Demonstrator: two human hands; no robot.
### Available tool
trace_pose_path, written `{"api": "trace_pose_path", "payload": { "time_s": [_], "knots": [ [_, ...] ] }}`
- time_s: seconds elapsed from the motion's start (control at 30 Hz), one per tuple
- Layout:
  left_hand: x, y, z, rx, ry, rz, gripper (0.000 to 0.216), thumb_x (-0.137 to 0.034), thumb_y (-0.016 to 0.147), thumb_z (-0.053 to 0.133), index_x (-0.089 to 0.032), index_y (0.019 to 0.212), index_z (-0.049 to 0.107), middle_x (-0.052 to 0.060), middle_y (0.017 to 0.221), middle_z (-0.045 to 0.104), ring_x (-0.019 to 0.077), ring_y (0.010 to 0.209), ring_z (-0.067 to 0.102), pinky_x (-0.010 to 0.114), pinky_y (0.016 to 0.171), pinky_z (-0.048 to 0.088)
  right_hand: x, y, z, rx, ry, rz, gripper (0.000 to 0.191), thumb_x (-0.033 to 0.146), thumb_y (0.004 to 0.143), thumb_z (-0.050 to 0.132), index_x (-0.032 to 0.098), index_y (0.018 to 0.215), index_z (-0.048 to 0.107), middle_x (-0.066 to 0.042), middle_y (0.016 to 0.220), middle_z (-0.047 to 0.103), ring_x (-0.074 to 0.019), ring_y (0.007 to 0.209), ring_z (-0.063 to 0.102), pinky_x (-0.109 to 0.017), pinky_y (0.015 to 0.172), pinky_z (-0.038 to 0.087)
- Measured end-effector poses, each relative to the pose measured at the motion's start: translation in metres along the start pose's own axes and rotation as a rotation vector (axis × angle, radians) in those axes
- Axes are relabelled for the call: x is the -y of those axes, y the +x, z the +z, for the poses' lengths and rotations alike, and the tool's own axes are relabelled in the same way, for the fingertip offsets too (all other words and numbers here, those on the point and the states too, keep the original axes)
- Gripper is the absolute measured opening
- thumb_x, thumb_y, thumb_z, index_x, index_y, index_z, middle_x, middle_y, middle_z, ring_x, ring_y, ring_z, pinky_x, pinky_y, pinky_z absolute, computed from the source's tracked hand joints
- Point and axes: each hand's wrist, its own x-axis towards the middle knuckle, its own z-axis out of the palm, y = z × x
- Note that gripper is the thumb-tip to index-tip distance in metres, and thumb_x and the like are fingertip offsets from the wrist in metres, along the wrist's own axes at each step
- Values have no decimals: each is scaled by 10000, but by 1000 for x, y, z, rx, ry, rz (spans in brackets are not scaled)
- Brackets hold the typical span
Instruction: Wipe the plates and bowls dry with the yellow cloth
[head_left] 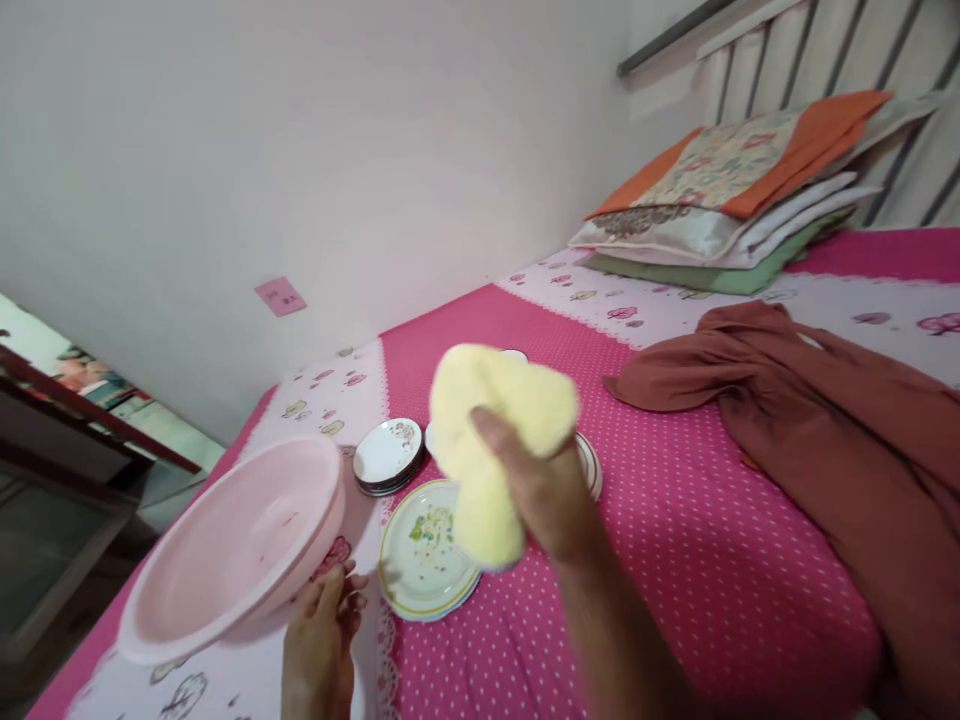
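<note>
My right hand is closed around a bunched, fluffy yellow cloth, held up over the bed with the thumb pressed on it. Behind the cloth, part of a stack of plates peeks out. Just left of it lies a stack of cream plates with a yellow rim and a green floral print. A pile of small white saucers with dark edges sits farther back. My left hand hovers beside the pink basin, its fingers loosely bent and apart, holding nothing.
The bed carries a pink and white patterned sheet. At the right lies a rust-brown garment. Folded bedding and pillows are piled against the bed rails. A white wall runs along the far side.
</note>
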Motion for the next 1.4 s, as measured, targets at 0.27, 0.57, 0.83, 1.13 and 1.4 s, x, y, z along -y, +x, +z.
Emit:
{"api": "trace_pose_path", "payload": {
  "time_s": [0.27,0.57,0.83,1.13,1.4],
  "knots": [
    [39,-4,-4,-87,77,-42,588,-582,445,847,-153,822,707,88,752,737,207,642,649,342,608,483,0,3,0,-346,31,-117,694,498,884,752,208,1495,600,-133,1383,700,-356,1294,668,-517,1032,608],
    [53,5,6,-85,471,62,622,-730,587,787,-203,894,669,74,781,709,321,782,680,420,733,464,-6,1,6,-352,24,-157,613,463,892,750,226,1447,639,-109,1415,681,-348,1371,611,-496,1060,597],
    [53,-2,19,-31,650,100,333,-520,816,702,-232,959,615,74,842,745,308,771,704,375,682,426,-9,-4,13,-372,4,-117,657,466,843,791,203,1431,658,-120,1407,683,-360,1291,662,-512,1034,613],
    [58,-1,22,-125,617,189,200,-374,840,612,-196,924,643,111,912,688,296,828,654,400,771,466,-12,1,6,-373,62,-140,558,441,876,785,266,1395,680,-82,1422,686,-339,1372,620,-534,1102,578],
    [51,-4,19,-194,362,269,294,-419,810,637,-214,1020,617,74,945,677,290,890,654,428,866,498,-15,-1,8,-385,-54,-139,672,482,892,747,190,1480,606,-139,1435,659,-379,1327,638,-569,1062,593]
  ]
}}
